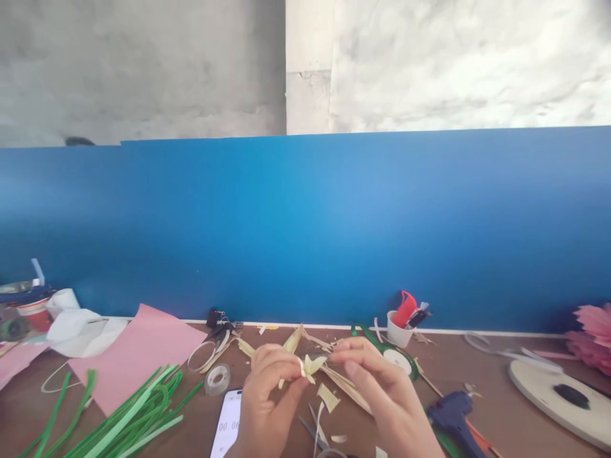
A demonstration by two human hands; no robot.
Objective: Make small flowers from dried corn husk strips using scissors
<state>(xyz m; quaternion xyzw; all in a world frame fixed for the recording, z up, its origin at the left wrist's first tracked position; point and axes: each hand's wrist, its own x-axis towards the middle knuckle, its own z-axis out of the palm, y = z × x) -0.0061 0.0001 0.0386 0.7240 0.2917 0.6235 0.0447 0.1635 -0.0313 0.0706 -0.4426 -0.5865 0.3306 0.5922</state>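
A: Taking 12 o'clock as straight away from the person, where is the flower?

B: The flower [314,367], pale yellow, is held up over the table [356,439], between the hands. The left hand [272,394] is the nearer one, touching it.

A: How is it gripped?

B: The left thumb and fingers are pinching its base. From the middle of that hand, it sits toward 2 o'clock.

A: And the right hand [389,394]?

B: Thumb and fingertips are spread a little, the fingertips just beside the petals. From them, the flower is toward 9 o'clock. Whether anything thin is between those fingers, I can't tell.

A: Which way does the flower run?

B: Roughly 9 to 3, I'd judge. The base is in the left pinch, while the longest petal points near 3, at the right fingertips. Other petals splay toward 12 and 5. That petal side, facing the right hand, looks like the relation that matters.

A: What lies around it?

B: From the flower, a scrap [328,397] is at 5 and the scissors [308,426] at 6. The phone [227,426] is at 8, the tape [217,380] at 9. The spool [398,360] is at 3, and the glue gun [451,410] between 3 and 4, well apart. The cup [399,332] is between 2 and 3.
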